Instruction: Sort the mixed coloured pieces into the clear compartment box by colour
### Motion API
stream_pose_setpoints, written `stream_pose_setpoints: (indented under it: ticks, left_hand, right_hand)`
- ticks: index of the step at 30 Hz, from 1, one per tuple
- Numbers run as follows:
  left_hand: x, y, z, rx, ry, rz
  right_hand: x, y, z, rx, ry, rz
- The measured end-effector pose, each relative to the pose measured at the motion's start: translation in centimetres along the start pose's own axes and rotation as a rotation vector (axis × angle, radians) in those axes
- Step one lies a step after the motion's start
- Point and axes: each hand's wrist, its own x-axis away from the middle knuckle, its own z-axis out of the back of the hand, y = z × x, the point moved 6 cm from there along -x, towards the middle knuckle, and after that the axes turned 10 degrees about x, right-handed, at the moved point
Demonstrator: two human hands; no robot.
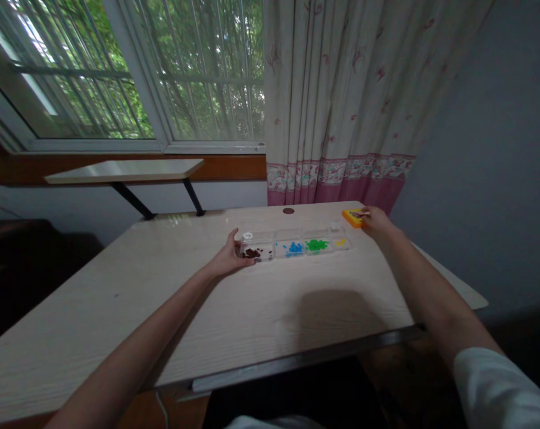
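Note:
A clear plastic compartment box (290, 255) lies across the desk. From left to right its sections hold dark brown bits (252, 254), blue pieces (295, 249), green pieces (317, 245) and a few yellow pieces (340, 242). My left hand (227, 256) grips the box's left end, thumb along the near side and fingers at the far side. To the right of the box sits a small orange-yellow tray (350, 218). My right hand (375, 221) is at the tray's right side with its fingers pinched together; a thin pale shape shows at the fingertips, too small to name.
The pale wooden desk (234, 322) has a round dark cable hole (288, 211) near its back edge. A raised shelf (131, 170) on black brackets stands at the back left. Behind are a barred window and a patterned curtain (336, 119); a wall (488, 179) is at the right.

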Motion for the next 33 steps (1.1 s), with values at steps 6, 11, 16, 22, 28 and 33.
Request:
stream_pose_setpoints:
  ticks: [6, 11, 16, 22, 28, 33]
  left_hand:
    - [1.9, -0.9, 0.8, -0.064, -0.039, -0.022]
    - [4.1, -0.1, 0.8, -0.112, -0.062, -0.086]
    - [6.1, 2.2, 0.1, -0.27, -0.025, -0.161]
    - [7.4, 3.6, -2.4, -0.411, -0.017, -0.187]
    - [8.3, 5.5, -4.9, -0.58, -0.019, -0.227]
    - [9.5, 6.1, -5.4, -0.615, -0.12, -0.326]
  right_hand:
    - [0.6, -13.1, 5.2, -0.17, 0.361, 0.304]
    - [5.9, -27.3, 5.3, -0.337, 0.186, 0.716]
    - [9.1, -32.3, 2.9, -0.405, -0.037, 0.735]
    - [9.9, -29.7, 3.1, -0.562, -0.068, 0.608]
    - [13.3, -26.7, 3.9, -0.613, -0.069, 0.642]
    - [17.0, -26.3, 4.1, -0.635, -0.154, 0.818]
